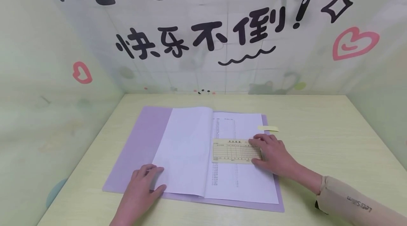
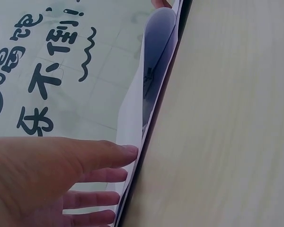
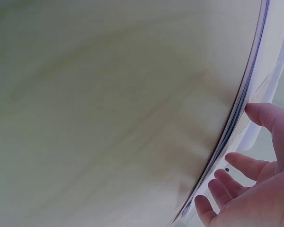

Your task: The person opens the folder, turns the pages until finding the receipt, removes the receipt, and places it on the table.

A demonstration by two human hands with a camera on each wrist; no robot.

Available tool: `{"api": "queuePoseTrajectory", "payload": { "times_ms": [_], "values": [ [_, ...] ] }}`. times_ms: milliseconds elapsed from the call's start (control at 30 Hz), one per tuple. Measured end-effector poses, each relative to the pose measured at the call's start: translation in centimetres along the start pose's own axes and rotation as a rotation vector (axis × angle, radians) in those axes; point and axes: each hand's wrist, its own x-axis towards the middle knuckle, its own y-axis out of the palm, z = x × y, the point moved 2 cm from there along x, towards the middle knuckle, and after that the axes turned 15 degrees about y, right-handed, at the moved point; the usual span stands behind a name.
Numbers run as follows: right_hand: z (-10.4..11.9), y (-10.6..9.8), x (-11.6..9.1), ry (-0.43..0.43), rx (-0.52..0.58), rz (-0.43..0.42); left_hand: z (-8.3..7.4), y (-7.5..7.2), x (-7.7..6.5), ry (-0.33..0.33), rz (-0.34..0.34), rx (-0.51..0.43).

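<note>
A purple folder [image 1: 127, 162] lies spread on the table with white pages inside. Its left page [image 1: 181, 148] is blank and bulges up near the middle fold; the right page [image 1: 248, 187] carries a printed list. Across that list lies a pale yellow printed form slip [image 1: 233, 151]. My right hand [image 1: 273, 153] rests at the slip's right end, thumb and fingers spread on it. My left hand [image 1: 141, 187] touches the lower left part of the blank page with extended fingertips. In the left wrist view, the thumb [image 2: 109, 153] lies along the paper's edge.
A small yellow tab [image 1: 268, 128] sticks out past the folder's right edge, above my right hand. The pale wooden table [image 1: 324, 130] meets a wall [image 1: 197, 74] with printed lettering behind, and light panels stand at both sides.
</note>
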Motion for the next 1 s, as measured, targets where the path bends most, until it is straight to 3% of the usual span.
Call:
{"api": "queuePoseTrajectory", "payload": {
  "times_ms": [667, 1000],
  "values": [
    [-0.57, -0.54, 0.08, 0.005, -0.001, -0.014, -0.01, -0.01, -0.06, 0.006, -0.009, 0.006],
    [-0.75, -0.35, 0.6, 0.051, 0.115, 0.056, 0.12, 0.0, -0.18, -0.002, 0.008, 0.003]
  ]
}}
